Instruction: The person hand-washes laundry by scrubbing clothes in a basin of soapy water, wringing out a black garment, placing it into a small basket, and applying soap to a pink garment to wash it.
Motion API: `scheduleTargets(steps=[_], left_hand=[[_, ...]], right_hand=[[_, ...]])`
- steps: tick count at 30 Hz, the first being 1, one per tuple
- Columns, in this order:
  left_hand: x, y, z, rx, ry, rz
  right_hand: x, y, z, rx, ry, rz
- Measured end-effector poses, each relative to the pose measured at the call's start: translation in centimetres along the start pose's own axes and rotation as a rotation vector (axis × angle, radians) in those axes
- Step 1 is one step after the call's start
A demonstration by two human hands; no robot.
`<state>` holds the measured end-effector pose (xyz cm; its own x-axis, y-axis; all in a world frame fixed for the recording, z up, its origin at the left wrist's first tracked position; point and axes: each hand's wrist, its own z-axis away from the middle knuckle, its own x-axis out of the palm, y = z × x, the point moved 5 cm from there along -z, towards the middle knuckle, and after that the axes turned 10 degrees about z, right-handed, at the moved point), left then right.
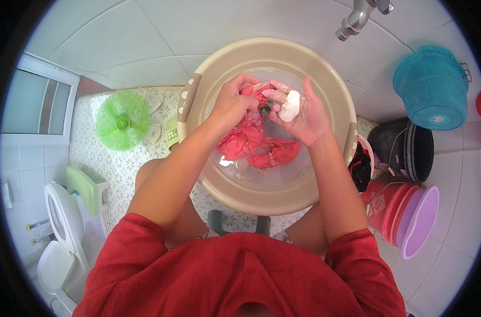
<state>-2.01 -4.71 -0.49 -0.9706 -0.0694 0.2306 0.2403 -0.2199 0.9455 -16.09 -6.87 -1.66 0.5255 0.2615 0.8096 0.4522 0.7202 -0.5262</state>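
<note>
A wide beige basin [219, 185] of cloudy water stands in front of me. Red wet clothing [243, 140] lies bunched in it, partly under water, with a pale and a dark patch near its top. My left hand [234, 103] is closed on the upper end of this clothing and lifts it a little. Beside it, my right hand [312, 116] is turned palm up with the thumb raised. In its palm rests a white lump that looks like a bar of soap [290, 106]. The right fingertips reach toward the clothing; whether they touch it, I cannot tell.
A metal tap [355, 24] juts from the wall above the basin. At right are a hanging teal bucket [431, 90], black buckets [396, 148] and stacked red and purple basins [417, 222]. A green fan [123, 123] and a white toilet [60, 227] stand at left.
</note>
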Motion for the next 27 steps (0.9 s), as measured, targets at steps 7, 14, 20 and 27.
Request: scheduleTargets(steps=[7, 14, 20, 27], left_hand=[[0.2, 0.1, 0.0, -0.012, 0.006, -0.003], [0.1, -0.2, -0.2, 0.016, 0.003, -0.006], [0.1, -0.1, -0.1, 0.013, -0.001, -0.005], [0.5, 0.1, -0.1, 0.01, -0.016, -0.019]], right_hand=[[-1.5, -0.1, -0.3, -0.068, 0.129, -0.027], [-1.8, -0.4, 0.0, -0.144, 0.284, 0.018], [-0.2, -0.9, 1.0, -0.083, 0.307, 0.172], [-0.5, -0.8, 0.4, -0.099, 0.049, 0.282]])
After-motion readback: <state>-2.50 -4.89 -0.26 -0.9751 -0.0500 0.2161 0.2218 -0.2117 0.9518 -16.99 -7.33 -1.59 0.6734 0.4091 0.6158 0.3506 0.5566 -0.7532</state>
